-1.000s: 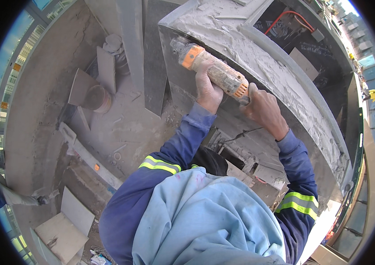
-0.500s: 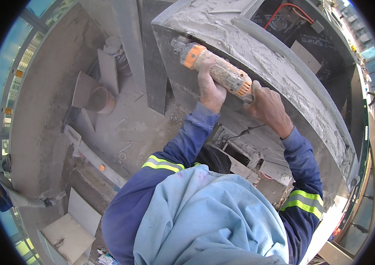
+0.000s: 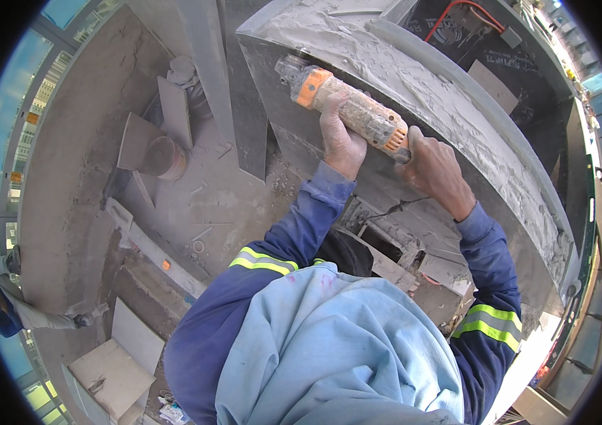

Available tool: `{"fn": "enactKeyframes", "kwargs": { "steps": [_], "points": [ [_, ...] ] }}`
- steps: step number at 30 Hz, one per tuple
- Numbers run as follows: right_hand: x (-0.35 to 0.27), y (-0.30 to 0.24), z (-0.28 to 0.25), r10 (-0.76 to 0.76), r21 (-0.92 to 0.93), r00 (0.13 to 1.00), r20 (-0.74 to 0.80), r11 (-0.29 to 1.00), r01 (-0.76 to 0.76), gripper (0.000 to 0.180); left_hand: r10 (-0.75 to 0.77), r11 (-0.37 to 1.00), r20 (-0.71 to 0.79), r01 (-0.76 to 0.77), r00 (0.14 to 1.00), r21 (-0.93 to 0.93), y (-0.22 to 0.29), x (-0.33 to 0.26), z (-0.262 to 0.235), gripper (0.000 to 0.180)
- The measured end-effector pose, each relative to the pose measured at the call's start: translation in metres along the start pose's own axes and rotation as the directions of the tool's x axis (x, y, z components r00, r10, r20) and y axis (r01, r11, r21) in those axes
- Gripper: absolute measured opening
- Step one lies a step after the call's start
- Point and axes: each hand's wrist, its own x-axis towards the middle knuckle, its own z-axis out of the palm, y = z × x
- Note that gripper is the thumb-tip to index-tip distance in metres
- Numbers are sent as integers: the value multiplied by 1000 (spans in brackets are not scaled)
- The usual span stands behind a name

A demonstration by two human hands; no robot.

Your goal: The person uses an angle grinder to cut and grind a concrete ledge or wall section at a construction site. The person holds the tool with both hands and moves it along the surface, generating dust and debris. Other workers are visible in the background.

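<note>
An orange, dust-coated angle grinder is held in both hands against the dark upright face of a curved slab. My left hand wraps round the middle of its body, close behind the orange collar. Round the tail end, by the vent slots, my right hand is closed. The grinder's head lies at the upper left, near the slab's edge; its disc cannot be made out. Rough grey mortar covers the slab's top just beyond the tool.
A dusty bucket and loose boards stand on the floor at left. Broken tile pieces lie at lower left. An orange cable runs through the dark recess at upper right. Another person's leg shows at far left.
The view has shifted slightly. Both hands keep their hold on the grinder, which stays at nearly the same place along the slab. The person at far left has moved a little.
</note>
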Motion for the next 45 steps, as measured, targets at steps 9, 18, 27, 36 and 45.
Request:
{"fn": "enactKeyframes", "kwargs": {
  "steps": [9, 18, 27, 36, 45],
  "points": [
    [0, 0, -2, 2, 9, 1000, 10, 1000, -2, 38, 14, 1000, -3, -14, 1000, 24, 1, -2, 1, 42],
    [-1, -1, -5, -8, 6, 1000, -18, 1000, 8, 38, 30, 1000, -14, -30, 999, 10, 2, -7, 8, 42],
    [1, 1, -6, -3, 6, 1000, 25, 1000, 2, 38, 14, 1000, -15, -14, 1000, 19, 2, -4, 5, 42],
    [1, 3, -6, 3, 14, 999, 38, 1000, -4, 38, 18, 1000, -16, -18, 1000, 0, 3, -7, 10, 41],
    [2, 1, -6, 13, 28, 999, 31, 1000, -14, 37, 12, 1000, -40, -12, 999, 5, 7, -11, 16, 33]
  ]
}}
